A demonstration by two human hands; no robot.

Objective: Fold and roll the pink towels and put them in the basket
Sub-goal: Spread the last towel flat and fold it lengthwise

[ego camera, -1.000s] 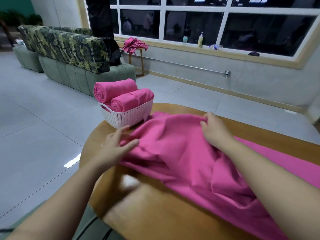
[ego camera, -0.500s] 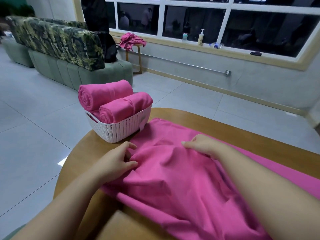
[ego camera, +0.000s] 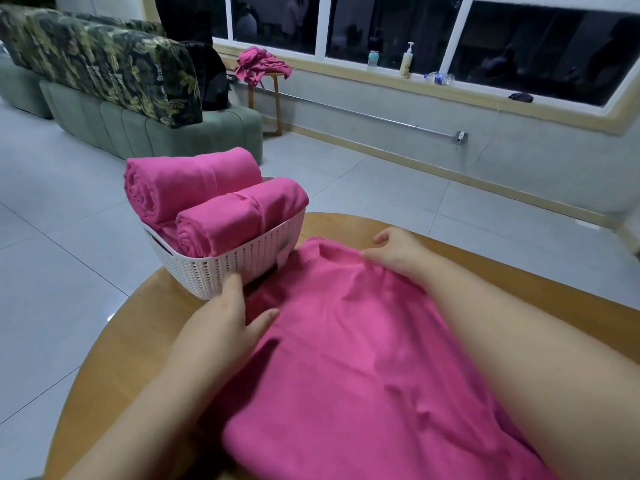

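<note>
Left hand [ego camera: 225,315]: flat, fingers straight on pink towel [ego camera: 346,358], fingertips touching basket [ego camera: 235,261].
Right hand [ego camera: 394,252]: pinching towel's far edge.
Counter [ego camera: 114,341]: basket holds two rolled towels [ego camera: 207,199].

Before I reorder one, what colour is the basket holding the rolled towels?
White basket, perforated weave; head view shows it.

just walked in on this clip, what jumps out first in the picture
A big pink towel lies spread over the round wooden table, with the left hand at its near-left edge and the right hand gripping its far edge. Just beyond, a white basket at the table's far-left edge holds two rolled pink towels.
</note>
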